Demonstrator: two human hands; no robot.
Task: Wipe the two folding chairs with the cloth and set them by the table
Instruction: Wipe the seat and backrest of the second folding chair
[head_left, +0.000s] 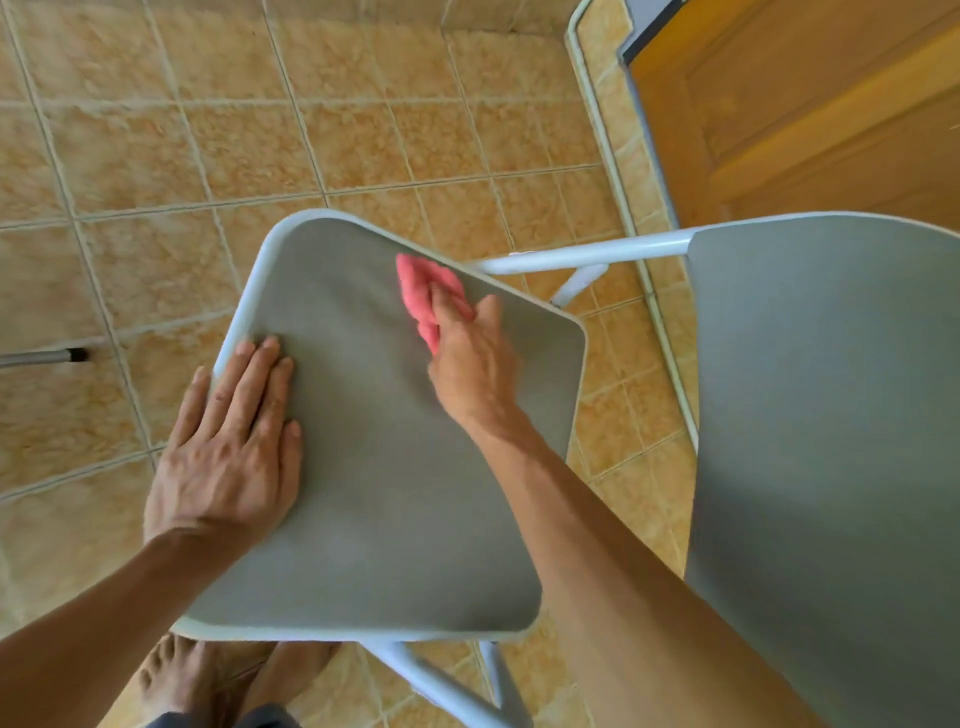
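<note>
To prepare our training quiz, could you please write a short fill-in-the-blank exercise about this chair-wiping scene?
1. The right hand holds a ____ cloth.
2. The left hand lies ____ on the grey seat.
3. The floor is covered in ____.
Missing words: pink; flat; tiles.

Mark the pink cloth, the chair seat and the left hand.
pink cloth (418, 283): head view, on its bunched far end.
chair seat (374, 467): head view, on the bare grey middle.
left hand (228, 462): head view, on the back of the hand.
</note>
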